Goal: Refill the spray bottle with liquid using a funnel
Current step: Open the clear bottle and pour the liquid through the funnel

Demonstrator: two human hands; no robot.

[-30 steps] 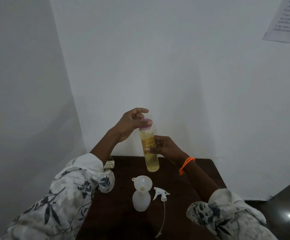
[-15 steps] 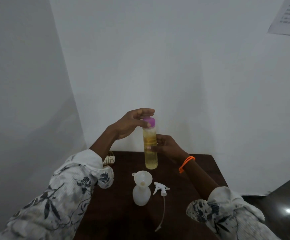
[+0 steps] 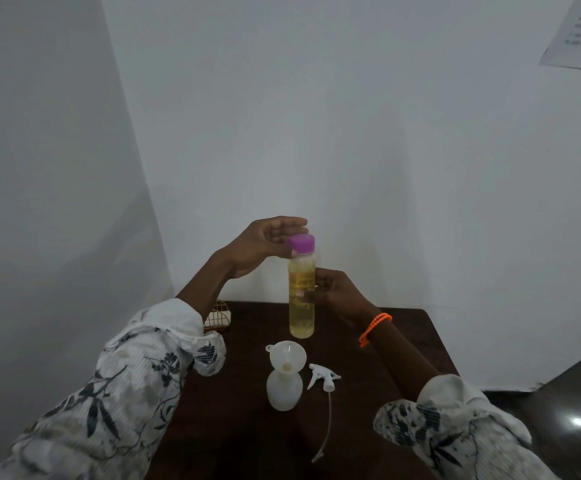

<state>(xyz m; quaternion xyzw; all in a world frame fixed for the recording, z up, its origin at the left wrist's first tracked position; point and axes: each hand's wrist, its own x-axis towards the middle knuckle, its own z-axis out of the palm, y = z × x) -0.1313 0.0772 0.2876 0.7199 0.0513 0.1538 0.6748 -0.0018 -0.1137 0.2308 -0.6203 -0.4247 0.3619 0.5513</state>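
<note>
Gripping upright refill bottle (image 3: 301,299) mid-body with right hand (image 3: 337,293); left hand (image 3: 259,247) pinching purple cap (image 3: 301,244), funnel (image 3: 287,355) directly below, nearer.

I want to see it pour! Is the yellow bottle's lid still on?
On. The purple cap sits atop the bottle; the left hand grips it.

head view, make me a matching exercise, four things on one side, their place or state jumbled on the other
Things:
1. funnel
2. trigger sprayer
3. purple cap
4. yellow liquid bottle

Places or states:
A. lying on the table, tube trailing toward the camera
B. held upright at mid-body by the right hand
C. seated in the neck of the white spray bottle
D. on top of the bottle, with the left hand at it

Pairs: 1-C, 2-A, 3-D, 4-B
</note>
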